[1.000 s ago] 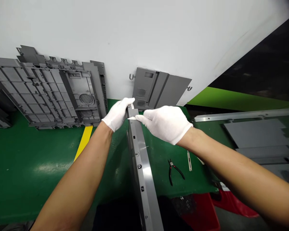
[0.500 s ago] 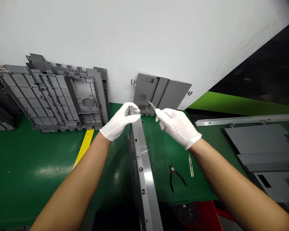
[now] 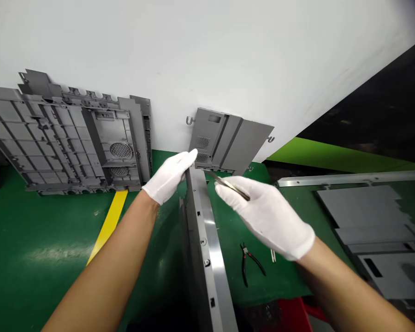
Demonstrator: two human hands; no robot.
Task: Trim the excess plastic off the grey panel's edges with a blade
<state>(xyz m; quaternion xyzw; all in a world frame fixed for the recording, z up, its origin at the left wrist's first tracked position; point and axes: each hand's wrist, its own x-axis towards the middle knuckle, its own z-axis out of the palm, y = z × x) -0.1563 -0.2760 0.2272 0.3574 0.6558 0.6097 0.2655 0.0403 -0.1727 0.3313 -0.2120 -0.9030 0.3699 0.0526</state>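
Green mat (image 3: 38,230) under grey panel (image 3: 204,249), white wall (image 3: 193,55) beyond

No readable text, labels, brands or numbers, on the long grey panel (image 3: 203,235) or elsewhere

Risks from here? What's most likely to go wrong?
Two seem likely:
1. The slim metal tool in the right hand points toward the left hand and the grey panel. A slip could nick the white glove or scratch the panel.
2. The grey panel stands on edge with only the left hand visibly at its top. If released, it might tip onto the black-handled pliers.
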